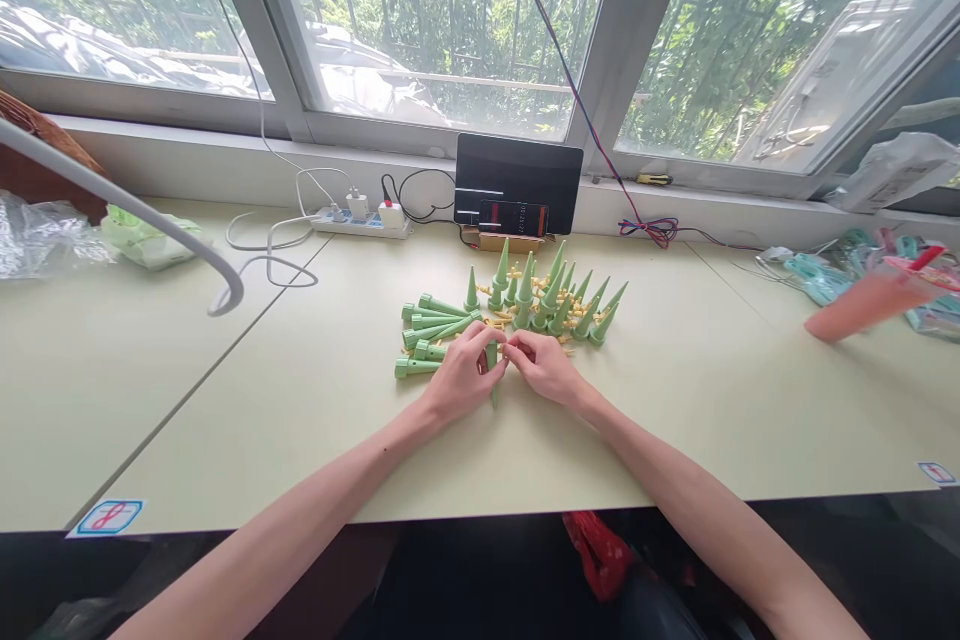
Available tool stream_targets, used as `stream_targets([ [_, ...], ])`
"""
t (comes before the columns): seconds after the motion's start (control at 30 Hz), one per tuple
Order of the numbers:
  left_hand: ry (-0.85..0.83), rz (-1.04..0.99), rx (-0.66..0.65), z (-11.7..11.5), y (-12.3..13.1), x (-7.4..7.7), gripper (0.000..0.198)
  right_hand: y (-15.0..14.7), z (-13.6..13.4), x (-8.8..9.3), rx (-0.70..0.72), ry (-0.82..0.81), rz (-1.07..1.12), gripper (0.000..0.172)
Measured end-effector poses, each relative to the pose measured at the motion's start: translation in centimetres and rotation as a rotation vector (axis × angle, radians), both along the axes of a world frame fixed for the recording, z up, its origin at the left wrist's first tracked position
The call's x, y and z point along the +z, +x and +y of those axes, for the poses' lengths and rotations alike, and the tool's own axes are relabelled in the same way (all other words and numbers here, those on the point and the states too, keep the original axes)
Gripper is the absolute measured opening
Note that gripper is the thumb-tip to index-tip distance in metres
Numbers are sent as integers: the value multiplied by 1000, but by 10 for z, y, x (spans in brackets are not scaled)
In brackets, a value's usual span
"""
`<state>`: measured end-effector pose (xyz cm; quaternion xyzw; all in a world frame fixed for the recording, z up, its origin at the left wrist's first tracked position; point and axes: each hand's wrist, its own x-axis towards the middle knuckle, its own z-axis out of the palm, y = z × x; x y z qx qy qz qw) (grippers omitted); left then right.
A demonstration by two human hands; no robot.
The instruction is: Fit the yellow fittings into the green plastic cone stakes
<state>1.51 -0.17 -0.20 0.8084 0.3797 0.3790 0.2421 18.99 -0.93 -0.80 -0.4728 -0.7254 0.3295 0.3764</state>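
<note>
My left hand (461, 378) is closed around a green plastic spike (492, 356), which it holds point down above the table. My right hand (546, 367) meets it at the spike's side with thumb and fingertips pinched together; whatever lies between them is too small to make out. Left of my hands, several green spikes (427, 334) lie on their sides with their wide ends outward. Behind and to the right stand several green cones (526, 292), points up. Small yellow pieces (498, 322) are scattered among them.
A dark tablet (517, 170) with a phone (514, 218) before it stands at the back. A power strip (360, 226) with cables sits left of it. At right is a pink drink cup (862, 302); a white curved bar (135, 200) crosses the left.
</note>
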Motion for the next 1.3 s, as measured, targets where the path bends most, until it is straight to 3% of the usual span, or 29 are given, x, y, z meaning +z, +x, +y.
stream_targets([
  [0.9,-9,-39,4,1,0,3,19,-2,-1,2,-51,9,20,33],
  [1.3,30,-39,-15,2,-2,2,39,-1,1,-1,-104,24,14,38],
])
